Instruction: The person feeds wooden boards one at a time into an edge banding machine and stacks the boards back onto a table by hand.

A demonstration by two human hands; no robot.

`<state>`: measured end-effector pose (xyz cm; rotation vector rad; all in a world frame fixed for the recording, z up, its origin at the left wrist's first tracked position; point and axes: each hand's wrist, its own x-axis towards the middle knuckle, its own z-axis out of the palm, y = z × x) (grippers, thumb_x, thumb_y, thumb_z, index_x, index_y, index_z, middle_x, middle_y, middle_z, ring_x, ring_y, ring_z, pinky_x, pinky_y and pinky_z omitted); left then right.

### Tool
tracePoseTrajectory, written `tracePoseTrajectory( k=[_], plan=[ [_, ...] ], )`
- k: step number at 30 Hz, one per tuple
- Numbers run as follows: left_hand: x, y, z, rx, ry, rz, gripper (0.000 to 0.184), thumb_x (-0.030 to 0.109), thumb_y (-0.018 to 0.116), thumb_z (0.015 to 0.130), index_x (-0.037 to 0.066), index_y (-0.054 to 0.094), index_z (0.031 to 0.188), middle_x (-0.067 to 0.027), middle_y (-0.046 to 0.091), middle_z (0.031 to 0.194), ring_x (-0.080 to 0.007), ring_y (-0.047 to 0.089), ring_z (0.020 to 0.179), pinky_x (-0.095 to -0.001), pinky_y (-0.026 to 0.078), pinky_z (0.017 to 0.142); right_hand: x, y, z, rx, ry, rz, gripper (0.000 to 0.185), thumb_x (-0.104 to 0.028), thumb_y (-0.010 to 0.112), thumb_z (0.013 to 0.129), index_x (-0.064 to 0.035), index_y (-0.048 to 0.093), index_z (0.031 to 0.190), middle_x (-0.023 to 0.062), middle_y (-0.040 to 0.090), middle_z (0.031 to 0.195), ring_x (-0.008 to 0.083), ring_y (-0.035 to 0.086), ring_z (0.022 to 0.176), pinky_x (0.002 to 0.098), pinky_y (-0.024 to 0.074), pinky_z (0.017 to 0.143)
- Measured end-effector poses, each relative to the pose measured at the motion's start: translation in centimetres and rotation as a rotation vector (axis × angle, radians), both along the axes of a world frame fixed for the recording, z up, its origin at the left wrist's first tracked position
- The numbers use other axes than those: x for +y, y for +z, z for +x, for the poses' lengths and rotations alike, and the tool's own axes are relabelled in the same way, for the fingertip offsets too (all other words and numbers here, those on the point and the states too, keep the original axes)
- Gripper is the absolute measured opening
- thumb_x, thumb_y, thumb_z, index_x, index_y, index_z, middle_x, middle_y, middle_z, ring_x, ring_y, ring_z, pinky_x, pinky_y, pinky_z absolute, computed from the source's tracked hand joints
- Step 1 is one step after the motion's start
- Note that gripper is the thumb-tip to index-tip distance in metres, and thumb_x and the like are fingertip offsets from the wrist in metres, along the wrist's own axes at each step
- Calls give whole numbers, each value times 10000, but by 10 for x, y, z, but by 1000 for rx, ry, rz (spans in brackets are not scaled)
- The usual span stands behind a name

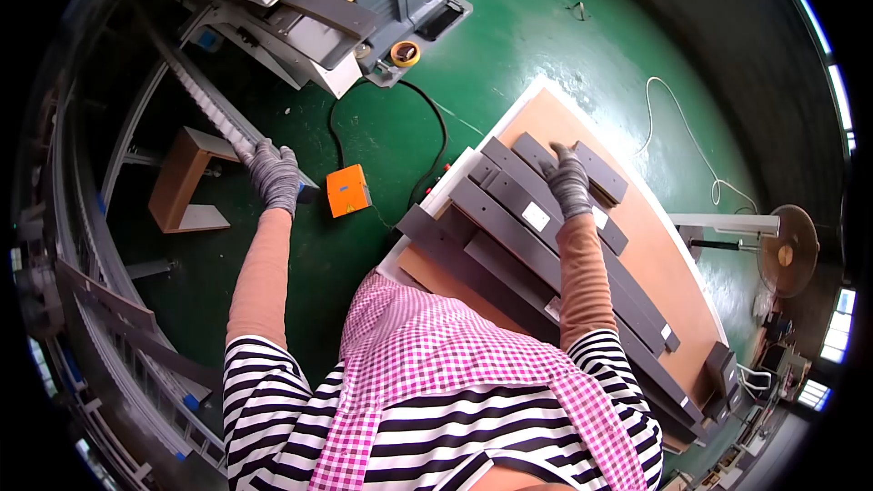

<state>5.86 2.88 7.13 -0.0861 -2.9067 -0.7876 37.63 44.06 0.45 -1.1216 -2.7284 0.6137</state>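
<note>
head camera, left hand at rail, right hand over boards

Green floor, glossy, pale glare beside worktop. Dark wall along right side, in shadow. Bright windows at right edge. Round brown fan beyond worktop. White cable loose on floor. Clutter near windows, too small to tell apart.

Right hand apparently on boards
</note>
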Motion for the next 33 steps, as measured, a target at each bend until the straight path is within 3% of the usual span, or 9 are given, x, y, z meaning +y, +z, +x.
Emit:
tracePoseTrajectory(
  k=[6, 13, 16, 19, 23, 25, 28, 30, 33],
  plan=[
    [-3, -9, -4, 77, -28, -45, 412, 204, 630, 830, 16, 586, 1194, -306, 193, 1494, -417, 423, 1292, -387, 377, 1077, -67, 92, -153, 398, 340, 56, 706, -390, 770, 763, -16, 501, 1298, 212, 537, 1295, 375, 524, 1181, 427, 425, 1003],
    [0, -11, -2, 135, 23, -76, 388, 241, 633, 785, 47, 629, 1121, -249, 372, 1401, -407, 524, 1127, -431, 436, 999, -114, 140, -330, 214, 503, 151, 946, -546, 753, 722, 7, 387, 1397, 215, 443, 1397, 356, 393, 1321, 418, 307, 1108],
    [3, -6, 1, 61, 73, -79, 405, 266, 620, 787, 58, 632, 1134, -252, 308, 1465, -401, 485, 1186, -437, 424, 1016, -120, 138, -381, 159, 559, 202, 909, -550, 748, 724, 4, 404, 1358, 221, 507, 1312, 350, 467, 1252, 428, 351, 1074],
    [4, -5, 3, 123, 87, -132, 413, 260, 631, 780, 53, 637, 1137, -253, 274, 1490, -401, 473, 1201, -431, 417, 1030, -95, 96, -409, 24, 675, 62, 736, -389, 764, 749, -5, 446, 1290, 234, 558, 1214, 375, 538, 1152, 430, 436, 983],
    [6, 4, 5, 88, 102, -116, 412, 250, 636, 781, 50, 640, 1140, -246, 283, 1488, -393, 464, 1216, -423, 416, 1034, -78, 94, -356, 11, 622, 41, 627, -230, 772, 736, -40, 467, 1250, 240, 595, 1119, 385, 589, 1052, 433, 475, 889],
    [4, -9, 1, 139, 71, 9, 416, 242, 631, 784, 40, 640, 1148, -246, 325, 1462, -381, 541, 1132, -402, 443, 1002, -56, 86, -298, 276, 626, -44, 594, -113, 776, 693, -50, 502, 1216, 190, 635, 975, 330, 636, 929, 408, 509, 793],
    [1, -23, -5, 211, 34, 10, 387, 240, 629, 784, 35, 648, 1112, -244, 448, 1340, -376, 565, 1094, -414, 454, 979, -23, 103, -186, 70, 454, -369, 605, -10, 785, 620, -29, 561, 1181, 87, 623, 829, 169, 606, 706, 325, 509, 551],
    [2, -14, -2, 181, 33, -74, 364, 237, 641, 787, 42, 649, 1094, -238, 449, 1337, -385, 560, 1104, -415, 452, 985, 12, 96, -104, -15, 299, -583, 650, 43, 773, 581, -15, 567, 1195, 91, 636, 956, 192, 626, 805, 327, 545, 685],
    [-4, -28, -11, 248, -6, -58, 382, 237, 658, 779, 33, 639, 1102, -249, 414, 1357, -401, 549, 1115, -421, 446, 993, 30, 95, 25, -73, 222, -406, 816, 42, 805, 508, 34, 528, 1276, 164, 641, 1152, 259, 612, 1068, 325, 490, 962]
  ],
)
